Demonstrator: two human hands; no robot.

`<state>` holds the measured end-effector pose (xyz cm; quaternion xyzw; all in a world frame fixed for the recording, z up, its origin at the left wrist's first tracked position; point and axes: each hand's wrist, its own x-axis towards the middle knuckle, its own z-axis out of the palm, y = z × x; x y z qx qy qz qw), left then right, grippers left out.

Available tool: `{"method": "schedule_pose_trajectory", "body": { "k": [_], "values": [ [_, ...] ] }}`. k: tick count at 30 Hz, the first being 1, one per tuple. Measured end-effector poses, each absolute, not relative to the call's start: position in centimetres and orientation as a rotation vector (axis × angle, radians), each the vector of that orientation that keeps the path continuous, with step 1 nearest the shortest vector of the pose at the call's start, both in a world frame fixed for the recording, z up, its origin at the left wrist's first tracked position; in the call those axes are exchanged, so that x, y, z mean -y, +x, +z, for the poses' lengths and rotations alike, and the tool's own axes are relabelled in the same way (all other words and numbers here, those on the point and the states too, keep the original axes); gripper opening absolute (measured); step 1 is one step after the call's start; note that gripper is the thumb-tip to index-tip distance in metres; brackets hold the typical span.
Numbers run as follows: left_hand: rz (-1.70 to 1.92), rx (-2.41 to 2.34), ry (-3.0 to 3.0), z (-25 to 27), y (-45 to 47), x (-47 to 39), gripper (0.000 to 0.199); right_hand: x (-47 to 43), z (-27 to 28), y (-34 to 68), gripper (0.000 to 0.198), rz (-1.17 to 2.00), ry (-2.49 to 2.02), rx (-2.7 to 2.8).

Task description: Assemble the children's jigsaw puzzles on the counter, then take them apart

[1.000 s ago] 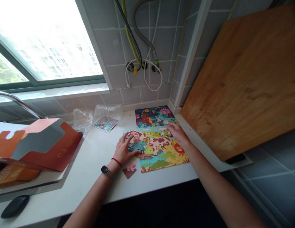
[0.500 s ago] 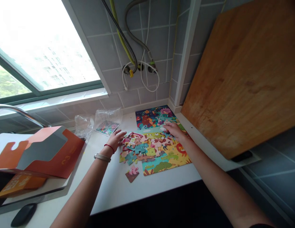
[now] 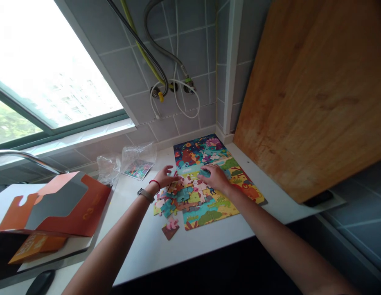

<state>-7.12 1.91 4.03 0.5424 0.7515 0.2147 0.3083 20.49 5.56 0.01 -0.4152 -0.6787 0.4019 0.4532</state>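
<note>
A pile of loose jigsaw pieces (image 3: 182, 194) lies partly over the left side of a colourful animal puzzle picture (image 3: 227, 205). Just above the pile's far edge, my left hand (image 3: 164, 177) has its thumb and fingers apart, with nothing gripped that I can see. My right hand (image 3: 218, 179) pinches a teal puzzle piece (image 3: 204, 173) over the middle of the picture. A pink and brown corner piece (image 3: 171, 228) sits by itself near the counter's front.
Left of the puzzle lie a small picture card (image 3: 138, 169) and clear plastic bags (image 3: 109, 168). An open orange box (image 3: 70, 200) stands further left, near a black mouse-shaped object (image 3: 41, 282). A wooden board (image 3: 313, 98) leans at the right.
My right hand has come back slightly toward me and now has a teal piece in its fingers. My left hand has moved right, over the pile. The view has shifted a little.
</note>
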Motion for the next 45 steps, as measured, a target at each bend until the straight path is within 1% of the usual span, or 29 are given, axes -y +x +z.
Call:
{"method": "schedule_pose_trajectory", "body": {
  "k": [3,4,8,14,16,18,19,20,22,24,28,31,34,37,42,45],
  "values": [
    [0.396,-2.019,1.596,4.2,-6.4,-3.1,0.090,-5.4,-0.1,20.3,0.010,0.879,-1.042,1.728],
    [0.338,-2.035,1.649,4.2,-6.4,-3.5,0.091,-5.4,-0.2,20.2,0.008,0.839,-1.056,1.731],
    [0.112,-2.075,1.794,4.3,-6.5,-4.8,0.086,-5.7,-0.2,20.4,0.012,0.719,-1.100,1.708],
    [-0.057,-2.069,1.959,5.2,-6.2,-5.1,0.067,-6.3,-0.4,20.6,0.020,0.610,-1.070,1.725],
    [-0.051,-2.017,2.063,5.7,-5.7,-4.3,0.054,-6.4,-0.7,20.6,0.028,0.609,-1.082,1.758],
    [-0.047,-1.933,2.166,6.1,-5.1,-3.2,0.035,-6.4,-1.0,20.6,0.047,0.634,-1.111,1.831],
    [-0.053,-1.886,2.208,6.3,-4.8,-2.5,0.028,-6.3,-1.1,20.5,0.055,0.654,-1.132,1.881],
    [-0.064,-1.840,2.243,6.4,-4.6,-1.9,0.025,-6.2,-1.1,20.5,0.062,0.674,-1.155,1.930],
    [-0.080,-1.768,2.304,6.6,-4.1,-0.7,0.033,-6.0,-1.0,20.5,0.067,0.701,-1.188,2.006],
    [-0.073,-1.726,2.337,6.9,-3.8,0.3,0.049,-5.9,-0.8,20.5,0.063,0.717,-1.177,2.033],
    [-0.096,-1.713,2.231,7.6,-3.1,1.4,0.082,-6.0,-0.6,20.5,0.051,0.763,-1.077,1.971],
    [-0.118,-1.704,2.165,7.6,-2.8,1.5,0.099,-6.1,-0.5,20.4,0.036,0.801,-1.001,1.910],
    [-0.059,-1.744,2.169,7.1,-2.5,0.5,0.107,-6.2,-0.4,20.3,0.024,0.938,-0.935,1.752],
    [0.042,-1.782,2.168,6.4,-2.2,-1.6,0.114,-6.4,-0.2,20.2,0.018,1.155,-0.912,1.502],
    [0.042,-1.607,2.189,5.2,-1.0,-4.7,0.133,-7.1,-0.3,20.4,0.023,1.279,-0.925,1.364],
    [0.083,-1.605,2.243,4.8,-0.6,-5.5,0.129,-7.2,-0.2,20.6,0.024,1.302,-0.941,1.361]
  ]
}}
